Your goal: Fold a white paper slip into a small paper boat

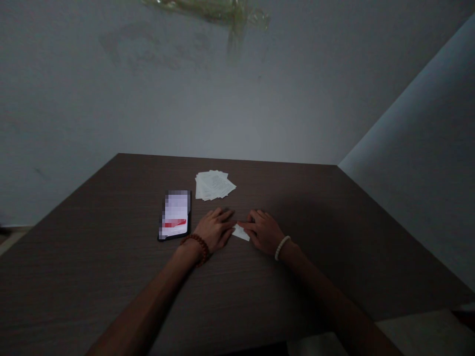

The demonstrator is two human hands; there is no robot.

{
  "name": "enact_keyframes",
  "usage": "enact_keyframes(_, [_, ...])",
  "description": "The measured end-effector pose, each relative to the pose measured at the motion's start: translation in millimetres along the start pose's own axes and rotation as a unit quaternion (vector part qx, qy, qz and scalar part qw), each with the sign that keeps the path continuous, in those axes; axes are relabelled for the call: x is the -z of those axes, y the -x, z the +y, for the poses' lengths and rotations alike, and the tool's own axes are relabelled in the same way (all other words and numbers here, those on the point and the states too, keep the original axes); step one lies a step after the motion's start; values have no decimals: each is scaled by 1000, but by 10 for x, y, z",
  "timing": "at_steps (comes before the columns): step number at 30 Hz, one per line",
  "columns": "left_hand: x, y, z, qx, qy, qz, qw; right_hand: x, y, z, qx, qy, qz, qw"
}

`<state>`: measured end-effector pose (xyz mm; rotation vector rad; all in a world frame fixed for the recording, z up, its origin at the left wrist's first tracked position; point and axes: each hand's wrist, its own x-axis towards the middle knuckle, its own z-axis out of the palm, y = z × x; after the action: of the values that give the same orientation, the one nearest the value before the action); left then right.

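Note:
A small white sheet of paper (241, 233) with faint print lies on the table between my two hands, its upper part covered by fingers. My left hand (215, 228) rests at the paper's left edge, fingers drawn together and fingertips pressed on it. From the other side, my right hand (265, 232) bears down on the paper with its index finger stretched out and the other fingers curled. A brown beaded bracelet (202, 247) circles my left wrist; a white beaded one (282, 248) is on the right. Whether the paper is creased under the fingertips is hidden.
Farther back, several loose printed paper sheets (214, 186) lie in an overlapping pile. A phone (176, 213) with a lit, partly blurred screen lies left of my left hand. The dark wooden table (111, 277) meets a grey wall (222, 109) behind and another at the right.

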<state>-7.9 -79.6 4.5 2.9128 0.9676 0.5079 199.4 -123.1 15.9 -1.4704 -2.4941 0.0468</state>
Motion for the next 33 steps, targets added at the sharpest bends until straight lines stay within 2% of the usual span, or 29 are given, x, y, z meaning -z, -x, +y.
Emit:
enact_keyframes(6, [41, 4, 9, 28, -21, -20, 999, -26, 22, 8, -1, 0, 5, 1000])
enact_keyframes(16, [57, -1, 55, 44, -25, -11, 999, -31, 65, -79, -26, -7, 9, 1000])
enact_keyframes(33, [16, -7, 40, 53, -15, -5, 998, 52, 400, -52, -87, 11, 6, 996])
